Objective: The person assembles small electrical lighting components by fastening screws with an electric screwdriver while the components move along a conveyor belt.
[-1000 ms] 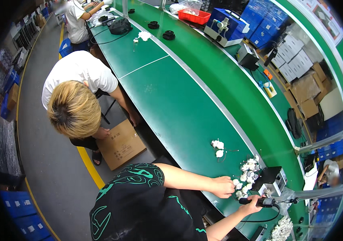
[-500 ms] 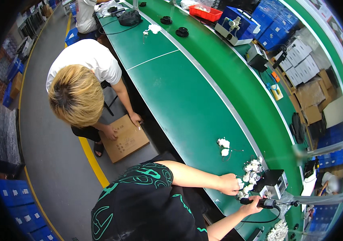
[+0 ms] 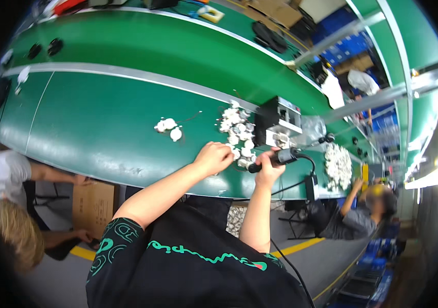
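Observation:
My right hand [image 3: 265, 172] grips a black corded handheld tool [image 3: 285, 156], which looks like an electric screwdriver. The tool lies nearly level in front of a black and silver boxy machine [image 3: 279, 120]. My left hand [image 3: 215, 158] rests at the near left edge of a pile of small white parts [image 3: 235, 126]. Its fingers are curled together, and whatever they pinch is hidden. Between the hands, several white parts lie close to the right fingers. Two or three loose white pieces [image 3: 167, 124] with a thin wire sit farther left on the green bench [image 3: 111, 133].
A larger white heap [image 3: 338, 167] stands right, beyond a black power box [image 3: 312, 187] and its cable. Clear plastic [image 3: 313, 127] lies by the machine. A metal rail [image 3: 137, 78] runs behind. One person holds a cardboard box [image 3: 93, 208] at left; another person [image 3: 355, 213] sits at right.
The view has swung to the right, bringing the right-hand person and heap into sight. The tool stays in my right hand, and my left hand stays at the pile.

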